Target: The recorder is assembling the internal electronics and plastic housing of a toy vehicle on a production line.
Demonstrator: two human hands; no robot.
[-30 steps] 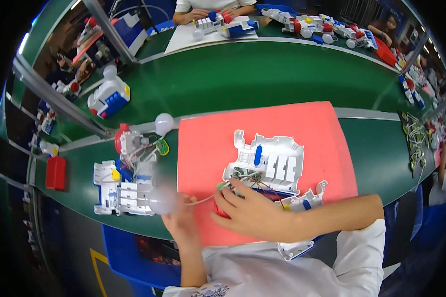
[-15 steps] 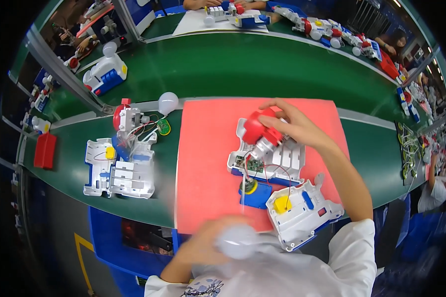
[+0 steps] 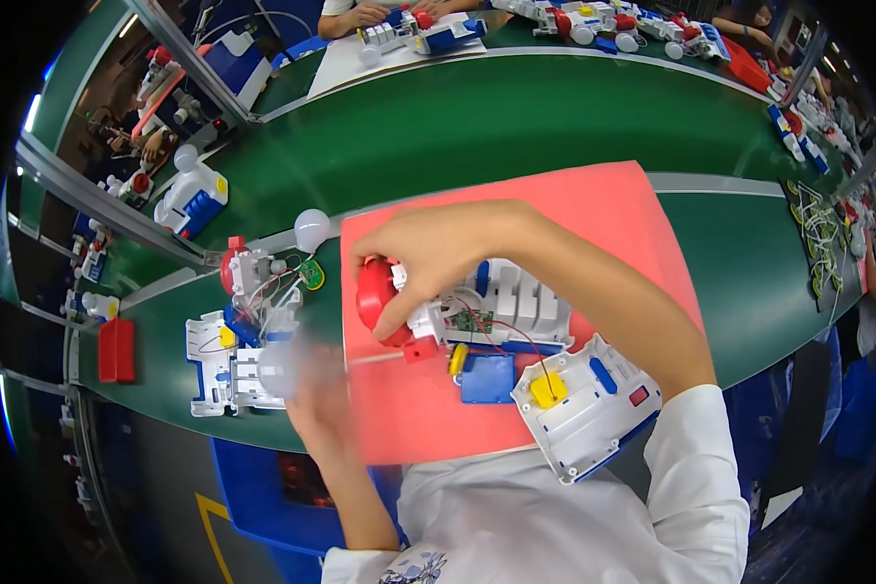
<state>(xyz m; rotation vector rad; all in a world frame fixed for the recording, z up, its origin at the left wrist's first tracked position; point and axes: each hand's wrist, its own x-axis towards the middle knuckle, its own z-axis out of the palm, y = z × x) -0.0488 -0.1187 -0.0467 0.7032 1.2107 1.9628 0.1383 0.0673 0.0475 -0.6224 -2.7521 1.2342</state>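
Note:
My right hand (image 3: 428,258) is closed round a red round part (image 3: 373,300) with a white mechanism attached, above the left side of the pink mat. My left hand (image 3: 313,394) is smeared by motion at the mat's left edge, with a blurred white ball (image 3: 284,370) at its fingers. A thin white rod or cord runs between this hand and the red part. Right of them lies a white open shell (image 3: 530,302) with a green circuit board (image 3: 469,319). Nearer me are a blue flat piece (image 3: 488,379) and a second white shell half (image 3: 589,404) holding a yellow block (image 3: 548,390).
The pink mat (image 3: 594,204) lies on a green bench. At left sits another opened white-and-blue unit (image 3: 209,375) with a white bulb-shaped ball (image 3: 311,231). A red bin (image 3: 117,350) and a blue crate (image 3: 253,496) stand farther left and below. A person works across the green belt (image 3: 380,136).
My right hand has moved left with the red part, away from above the white shell. My left hand and the white ball have swung from near my body to the mat's left edge.

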